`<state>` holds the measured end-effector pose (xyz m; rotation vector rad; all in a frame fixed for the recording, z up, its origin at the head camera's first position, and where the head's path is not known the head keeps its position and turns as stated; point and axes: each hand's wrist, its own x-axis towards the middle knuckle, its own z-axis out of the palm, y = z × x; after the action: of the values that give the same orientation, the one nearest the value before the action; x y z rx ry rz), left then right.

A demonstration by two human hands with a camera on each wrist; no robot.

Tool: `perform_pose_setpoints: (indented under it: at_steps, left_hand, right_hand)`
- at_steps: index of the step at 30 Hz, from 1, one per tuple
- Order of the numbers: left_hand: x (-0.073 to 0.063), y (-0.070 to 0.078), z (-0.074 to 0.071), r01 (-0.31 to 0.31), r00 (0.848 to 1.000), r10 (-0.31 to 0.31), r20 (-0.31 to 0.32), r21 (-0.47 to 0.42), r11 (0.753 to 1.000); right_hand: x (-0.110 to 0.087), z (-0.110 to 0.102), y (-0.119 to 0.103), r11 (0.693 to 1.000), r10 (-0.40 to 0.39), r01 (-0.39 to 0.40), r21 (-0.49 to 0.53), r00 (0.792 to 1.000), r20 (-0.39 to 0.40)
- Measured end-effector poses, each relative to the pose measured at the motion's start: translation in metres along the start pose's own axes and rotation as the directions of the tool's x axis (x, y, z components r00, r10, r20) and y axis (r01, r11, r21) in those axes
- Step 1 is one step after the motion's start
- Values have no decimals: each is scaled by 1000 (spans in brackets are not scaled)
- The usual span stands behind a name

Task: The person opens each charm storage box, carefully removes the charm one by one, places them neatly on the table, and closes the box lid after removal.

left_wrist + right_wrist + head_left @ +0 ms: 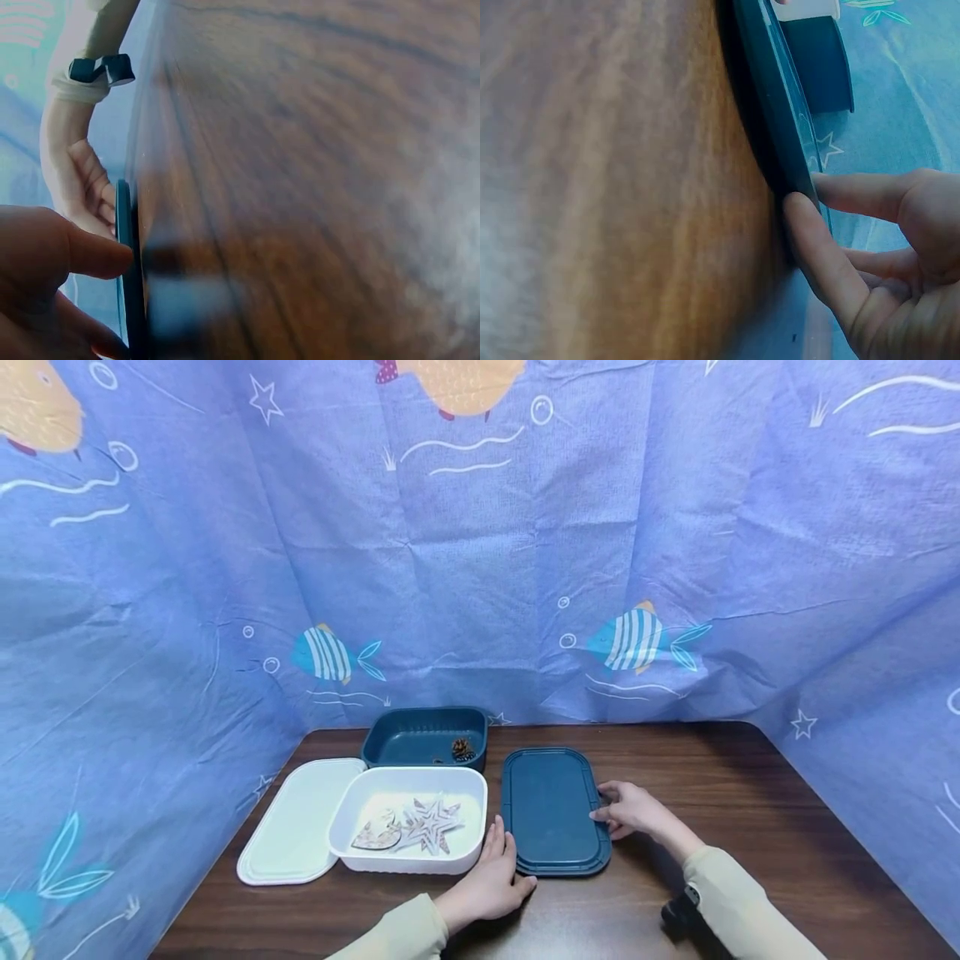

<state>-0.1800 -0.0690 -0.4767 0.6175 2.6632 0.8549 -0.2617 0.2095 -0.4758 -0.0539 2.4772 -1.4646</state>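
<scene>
Pale glare on blurred tabletop [345,165]

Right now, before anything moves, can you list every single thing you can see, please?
dark blue lid: 1, dark blue, on the table between the hands
white box: 1, white, left of that lid
flat cutouts: several overlapping, pale and brown, some star-shaped, inside the white box
white lid: 1, white, left of the white box
dark blue box: 1, dark blue, behind the white box
pine cone: 1, brown, in the dark blue box, near bits too small to name
table: 1, brown, under everything
fish-print cloth: count unclear, blue, around the table
wrist device: 1, black, right wrist
sleeves: 2, pale, on the arms
left hand: 1, bare, touching the dark blue lid
right hand: 1, bare, pinching that lid's right edge
</scene>
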Motion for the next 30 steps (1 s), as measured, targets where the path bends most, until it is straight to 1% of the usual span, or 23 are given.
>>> perform_pose_setpoints:
  at_steps: [2, 5, 8, 11, 17, 21, 30]
  left_hand:
    - [0, 0, 0, 2, 1000, -2, -2, 6, 1000]
    - [2, 0, 0, 5, 1000, -4, -24, 36, 999]
    - [4, -1, 0, 0, 999, 4, -50, 65, 998]
    - [4, -1, 1, -5, 998, 8, -56, 62, 998]
    - [7, -3, 2, 18, 999, -18, -48, -1, 1000]
    - [8, -2, 2, 25, 999, -26, -35, -22, 999]
    - [1, 2, 2, 1, 1000, -1, 9, 38, 999]
  right_hand:
    - [1, -1, -1, 1000, 1, -1, -1, 1000, 18]
    - [3, -2, -3, 1000, -6, 6, -15, 999, 33]
    - [7, -1, -4, 999, 0, 1, -52, 1000, 22]
    - [9, 0, -5, 996, 9, -8, -92, 1000, 10]
    - [9, 4, -12, 993, 30, -29, -115, 1000, -1]
    - [9, 6, -15, 992, 43, -43, -118, 999, -2]
    - [12, 9, -16, 991, 56, -56, -124, 998, 2]
